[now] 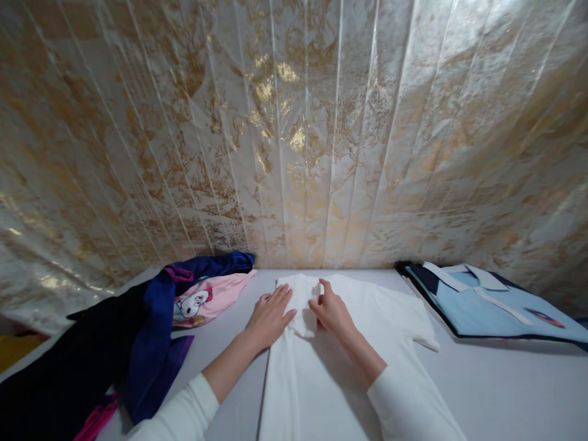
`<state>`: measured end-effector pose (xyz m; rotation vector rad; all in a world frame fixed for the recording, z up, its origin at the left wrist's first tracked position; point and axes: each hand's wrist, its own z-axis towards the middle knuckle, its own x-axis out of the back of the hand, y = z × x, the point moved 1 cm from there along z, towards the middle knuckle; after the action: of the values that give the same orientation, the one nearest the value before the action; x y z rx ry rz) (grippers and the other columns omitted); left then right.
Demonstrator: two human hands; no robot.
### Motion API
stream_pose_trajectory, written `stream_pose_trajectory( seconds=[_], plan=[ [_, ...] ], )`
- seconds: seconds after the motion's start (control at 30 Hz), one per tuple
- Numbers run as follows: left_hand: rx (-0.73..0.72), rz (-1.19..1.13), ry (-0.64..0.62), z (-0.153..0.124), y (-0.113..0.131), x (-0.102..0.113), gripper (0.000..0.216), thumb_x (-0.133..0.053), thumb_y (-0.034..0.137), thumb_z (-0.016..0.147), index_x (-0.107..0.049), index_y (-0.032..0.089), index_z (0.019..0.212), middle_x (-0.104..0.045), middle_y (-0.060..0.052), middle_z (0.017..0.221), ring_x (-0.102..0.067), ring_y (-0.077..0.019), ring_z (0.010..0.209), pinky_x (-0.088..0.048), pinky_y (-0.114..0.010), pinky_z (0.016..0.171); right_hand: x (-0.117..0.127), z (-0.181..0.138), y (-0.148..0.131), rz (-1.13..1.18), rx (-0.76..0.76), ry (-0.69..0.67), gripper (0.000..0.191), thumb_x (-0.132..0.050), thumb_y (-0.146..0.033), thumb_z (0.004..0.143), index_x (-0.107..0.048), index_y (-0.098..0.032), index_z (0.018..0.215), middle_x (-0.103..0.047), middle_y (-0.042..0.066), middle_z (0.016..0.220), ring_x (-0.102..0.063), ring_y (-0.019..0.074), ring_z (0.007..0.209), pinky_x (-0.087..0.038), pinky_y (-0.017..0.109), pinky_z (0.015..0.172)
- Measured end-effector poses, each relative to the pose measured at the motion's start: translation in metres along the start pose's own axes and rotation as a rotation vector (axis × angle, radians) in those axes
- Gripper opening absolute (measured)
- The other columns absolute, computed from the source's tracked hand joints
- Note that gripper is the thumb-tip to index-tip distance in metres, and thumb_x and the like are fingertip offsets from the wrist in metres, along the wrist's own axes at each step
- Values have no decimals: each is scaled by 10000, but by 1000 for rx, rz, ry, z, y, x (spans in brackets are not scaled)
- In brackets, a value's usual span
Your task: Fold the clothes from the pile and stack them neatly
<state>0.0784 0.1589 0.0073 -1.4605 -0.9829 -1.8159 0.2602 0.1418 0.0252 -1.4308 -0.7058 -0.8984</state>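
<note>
A white T-shirt (337, 380) lies spread on the table in front of me, its left side folded inward and its right sleeve (413, 315) stretched out flat. My left hand (271, 313) rests on the folded left edge, fingers stretched out and pressing lightly on the cloth. Beside it, my right hand (331, 308) has its fingers bent around the hem of the folded-in left sleeve (304, 315) and appears to pinch it. The fingertips of the right hand are partly hidden by the hand itself.
Dark blue and black garments (138, 318) are heaped at the left, with a pink printed garment (214, 297) among them. At the right lies a stack of folded clothes topped by a light blue collared shirt (487, 306). A gold-patterned curtain (294, 153) hangs behind the white table (500, 392).
</note>
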Motion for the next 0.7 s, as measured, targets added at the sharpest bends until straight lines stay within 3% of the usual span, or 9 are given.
stream_pose_trajectory(
  seconds=[0.23, 0.3, 0.37, 0.43, 0.53, 0.6, 0.7],
  plan=[
    [-19, -62, 39, 2, -2, -1, 498, -337, 369, 981, -353, 162, 1433, -270, -126, 1547, -197, -226, 1438, -206, -438, 1105, 20, -20, -17, -181, 51, -63, 566, -475, -95, 839, -361, -135, 1392, -655, 184, 1147, -650, 281, 993, -451, 336, 769],
    [-25, -100, 72, -1, 1, 3, 481, -342, 336, 975, -351, 164, 1424, -259, -124, 1554, -188, -222, 1440, -210, -428, 1105, 28, -46, -24, -189, 156, -88, 520, -479, -109, 847, -407, -189, 1355, -600, 146, 1241, -617, 253, 1050, -450, 326, 805],
    [-31, -134, 110, -15, 9, 13, 440, -359, 280, 957, -389, 166, 1381, -279, -117, 1547, -210, -212, 1430, -213, -406, 1106, 35, -84, -27, -130, 359, -174, 430, -488, -98, 826, -508, -220, 1238, -617, 88, 1176, -625, 206, 993, -458, 290, 799],
    [-43, -185, 144, -43, 22, 28, 346, -392, 226, 927, -480, 180, 1258, -397, -105, 1476, -316, -204, 1371, -249, -376, 1089, 39, -127, -24, 13, 536, -341, 364, -483, -57, 781, -589, -245, 1074, -632, 44, 1075, -641, 164, 877, -475, 253, 750],
    [-83, -390, 172, -106, 47, 50, 136, -424, 199, 900, -534, 209, 979, -598, -72, 1140, -510, -206, 1111, -373, -345, 971, 37, -183, -12, 155, 638, -480, 377, -477, -5, 719, -624, -275, 938, -634, 22, 969, -633, 144, 825, -474, 208, 692],
    [-96, -482, 80, -153, 62, 56, 89, -432, 204, 897, -513, 226, 866, -603, -43, 953, -537, -209, 960, -409, -346, 901, 31, -206, -5, 190, 639, -502, 396, -478, 11, 698, -636, -285, 909, -637, 22, 926, -625, 147, 802, -470, 203, 666],
    [-185, -493, -77, -212, 74, 44, 8, -523, 242, 865, -516, 245, 865, -604, -26, 910, -536, -208, 861, -424, -327, 811, 20, -223, -4, 222, 619, -520, 408, -494, 10, 702, -657, -299, 913, -645, 29, 935, -615, 161, 838, -472, 216, 691]
  ],
)
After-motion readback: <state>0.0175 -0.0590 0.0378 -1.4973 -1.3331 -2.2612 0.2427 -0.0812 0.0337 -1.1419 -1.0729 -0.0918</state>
